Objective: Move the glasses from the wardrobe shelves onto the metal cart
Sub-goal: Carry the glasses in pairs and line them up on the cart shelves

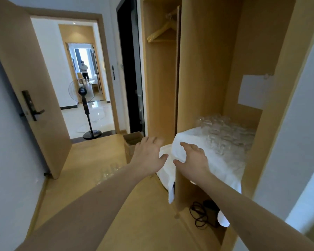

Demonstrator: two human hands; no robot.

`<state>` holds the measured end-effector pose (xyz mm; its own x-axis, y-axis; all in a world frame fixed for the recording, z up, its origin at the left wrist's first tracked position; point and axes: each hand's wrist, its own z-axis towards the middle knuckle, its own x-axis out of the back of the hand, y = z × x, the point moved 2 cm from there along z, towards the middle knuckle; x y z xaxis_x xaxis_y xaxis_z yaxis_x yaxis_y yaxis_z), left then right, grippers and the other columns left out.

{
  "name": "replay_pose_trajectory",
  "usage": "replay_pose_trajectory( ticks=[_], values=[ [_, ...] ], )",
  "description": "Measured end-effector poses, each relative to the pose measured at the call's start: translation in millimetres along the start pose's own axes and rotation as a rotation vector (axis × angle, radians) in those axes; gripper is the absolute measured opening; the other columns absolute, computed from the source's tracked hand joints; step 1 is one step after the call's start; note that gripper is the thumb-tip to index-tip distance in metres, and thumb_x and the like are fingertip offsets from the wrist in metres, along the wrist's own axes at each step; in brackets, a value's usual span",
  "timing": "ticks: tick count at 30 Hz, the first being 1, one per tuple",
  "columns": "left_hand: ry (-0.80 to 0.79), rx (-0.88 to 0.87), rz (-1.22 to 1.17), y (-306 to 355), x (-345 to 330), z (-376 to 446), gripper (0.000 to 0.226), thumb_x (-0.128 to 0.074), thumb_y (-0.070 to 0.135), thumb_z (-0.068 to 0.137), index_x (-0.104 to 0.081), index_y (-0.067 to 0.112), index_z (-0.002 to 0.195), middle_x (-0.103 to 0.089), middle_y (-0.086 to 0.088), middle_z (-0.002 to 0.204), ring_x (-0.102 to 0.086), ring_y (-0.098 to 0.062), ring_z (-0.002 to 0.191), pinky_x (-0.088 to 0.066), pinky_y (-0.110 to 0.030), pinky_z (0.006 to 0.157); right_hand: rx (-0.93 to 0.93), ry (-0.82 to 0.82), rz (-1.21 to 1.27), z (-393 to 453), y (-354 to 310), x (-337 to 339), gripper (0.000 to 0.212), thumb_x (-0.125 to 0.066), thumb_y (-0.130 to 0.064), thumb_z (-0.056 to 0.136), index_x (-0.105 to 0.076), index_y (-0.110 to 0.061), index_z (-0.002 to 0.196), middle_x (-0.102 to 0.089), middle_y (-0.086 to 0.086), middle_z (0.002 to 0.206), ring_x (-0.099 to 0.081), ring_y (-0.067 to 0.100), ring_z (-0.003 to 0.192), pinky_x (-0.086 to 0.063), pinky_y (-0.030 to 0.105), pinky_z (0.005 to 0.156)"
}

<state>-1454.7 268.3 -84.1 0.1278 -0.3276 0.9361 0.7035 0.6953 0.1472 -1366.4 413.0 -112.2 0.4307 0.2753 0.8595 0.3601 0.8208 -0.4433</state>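
Two bare arms reach toward an open wooden wardrobe in a room with a pale wood floor. The left hand hangs in the air with its fingers spread and relaxed, gripping nothing; its thumb tip sits just beside the hanging edge of a white cloth. The right hand is also spread, its fingers lying loosely over the front fold of that cloth where it drapes off the shelf (whether the fingertips press into the fabric or only rest on it cannot be told).

Beyond the right fingertips, further back on the same cloth-covered shelf, stands a crowded cluster of clear glasses, filling the rear and right of the shelf and well clear of both hands. A white sheet of paper is pinned to the wardrobe's inner wall above them. Below the right wrist, in the bottom compartment, lies a dark box with a coiled black cable.

Under the left forearm, more clear glasses stand on the floor, faint and blurred. Just past the left fingertips sits an open cardboard box. Higher up, wooden hangers hang in the wardrobe's left section. To the left of the hands a door stands open, with a standing fan in the doorway and a person far down the corridor.
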Motion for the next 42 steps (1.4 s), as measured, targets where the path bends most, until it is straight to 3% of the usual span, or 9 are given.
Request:
replay_pose_trajectory(
  ticks=[4,11,25,36,42],
  values=[
    [-0.023,-0.058,-0.024,-22.3,-6.9,54.6,0.059,-0.053,0.049,0.099,-0.04,0.023,0.15,-0.039,-0.004,0.157,-0.033,-0.028,0.144,-0.034,-0.048,0.117,-0.06,0.033,-0.026,47.2,-8.5,-11.1,0.07,-0.062,-0.047,0.092,-0.035,-0.028,0.154,-0.043,0.0,0.154,-0.039,0.027,0.138,-0.036,0.039,0.111],
    [-0.06,-0.169,-0.1,-55.9,-35.2,127.2,0.056,-0.054,0.05,0.098,-0.042,0.027,0.148,-0.043,-0.001,0.153,-0.037,-0.027,0.141,-0.038,-0.045,0.114,-0.17,0.065,-0.058,99.7,-10.2,-36.9,0.07,-0.063,-0.046,0.09,-0.037,-0.028,0.153,-0.045,0.001,0.153,-0.041,0.027,0.137,-0.038,0.039,0.111],
    [-0.122,-0.267,-0.148,-51.5,-96.8,220.8,0.058,-0.054,0.051,0.098,-0.04,0.028,0.15,-0.043,0.001,0.154,-0.035,-0.026,0.142,-0.037,-0.045,0.114,-0.259,0.067,-0.101,186.3,39.6,-63.8,0.071,-0.066,-0.048,0.09,-0.039,-0.028,0.152,-0.044,-0.001,0.154,-0.042,0.025,0.138,-0.037,0.037,0.112],
    [-0.163,-0.324,-0.073,4.8,-123.2,354.3,0.054,-0.059,0.043,0.096,-0.046,0.019,0.143,-0.05,-0.005,0.144,-0.042,-0.032,0.133,-0.043,-0.048,0.106,-0.274,0.118,0.003,298.1,117.8,-48.7,0.066,-0.067,-0.045,0.088,-0.044,-0.025,0.147,-0.048,0.002,0.147,-0.043,0.027,0.132,-0.041,0.035,0.105],
    [-0.157,-0.383,-0.097,54.5,-150.7,416.3,0.06,-0.059,0.046,0.096,-0.042,0.024,0.15,-0.048,-0.004,0.149,-0.043,-0.032,0.135,-0.043,-0.046,0.108,-0.326,0.202,0.082,340.9,172.1,-35.0,0.064,-0.071,-0.044,0.085,-0.05,-0.027,0.143,-0.053,0.001,0.143,-0.046,0.028,0.131,-0.045,0.039,0.105]
  ],
)
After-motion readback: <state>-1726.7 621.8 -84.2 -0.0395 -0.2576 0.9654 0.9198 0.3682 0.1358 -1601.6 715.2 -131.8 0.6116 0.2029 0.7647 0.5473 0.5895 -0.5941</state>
